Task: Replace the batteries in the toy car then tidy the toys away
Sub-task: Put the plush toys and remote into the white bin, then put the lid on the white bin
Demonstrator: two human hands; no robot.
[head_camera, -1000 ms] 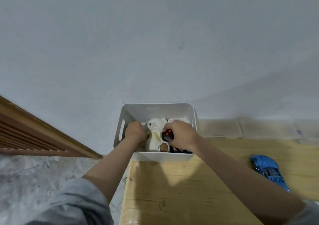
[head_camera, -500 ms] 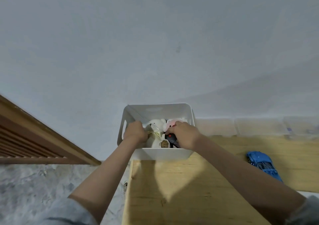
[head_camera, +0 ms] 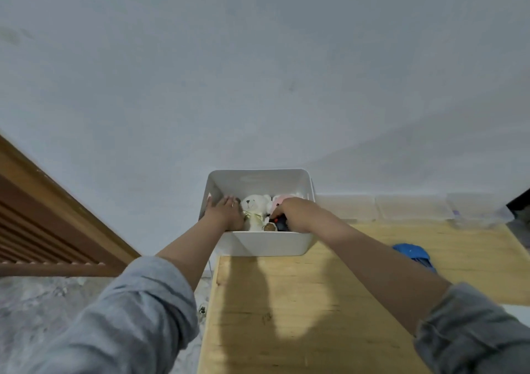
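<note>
Both hands are down in the white storage bin (head_camera: pixel 266 242) at the far end of the wooden counter (head_camera: pixel 301 302). Left hand (head_camera: pixel 225 211) lies flat with fingers straight, just left of a white teddy bear (head_camera: pixel 255 209). Right hand (head_camera: pixel 295 211) has its grip curled round a dark remote with red buttons (head_camera: pixel 279 222), a pink plush (head_camera: pixel 279 200) just beyond it. The blue toy car (head_camera: pixel 414 254), glossy, sits on the counter well off to the right of that grip.
</note>
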